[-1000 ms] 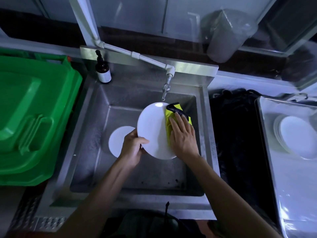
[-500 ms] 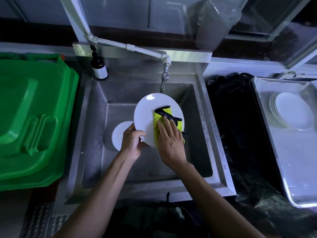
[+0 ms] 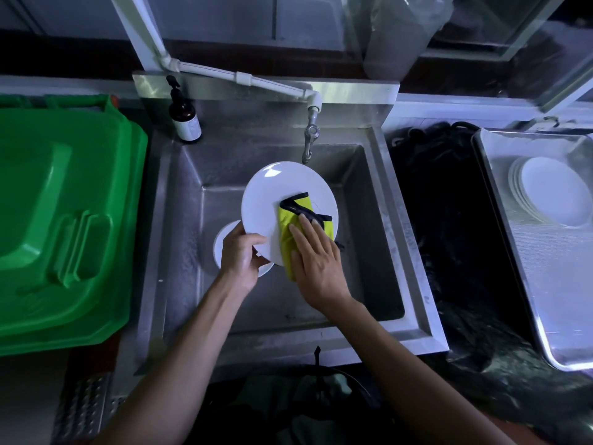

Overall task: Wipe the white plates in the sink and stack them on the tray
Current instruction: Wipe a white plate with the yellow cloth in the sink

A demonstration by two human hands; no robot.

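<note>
Over the steel sink (image 3: 398, 239) my left hand (image 3: 241, 255) grips the lower left rim of a white plate (image 3: 276, 194), held tilted. My right hand (image 3: 316, 261) presses a yellow cloth with black trim (image 3: 293, 216) flat against the plate's right lower face. Another white plate (image 3: 221, 242) lies on the sink floor, mostly hidden behind the held plate and my left hand. At the right, a metal tray (image 3: 545, 284) carries a stack of white plates (image 3: 550, 191) in its far part.
A tap (image 3: 309, 139) hangs just above the held plate. A brown pump bottle (image 3: 185, 117) stands on the sink's back left corner. A green plastic bin lid (image 3: 61, 213) fills the left side. Black plastic sheeting (image 3: 449, 226) lies between sink and tray.
The cloth and my right hand have slid from the plate's right edge toward its middle and lower part. The plate has tipped a little flatter. The view has shifted, showing more of the tray.
</note>
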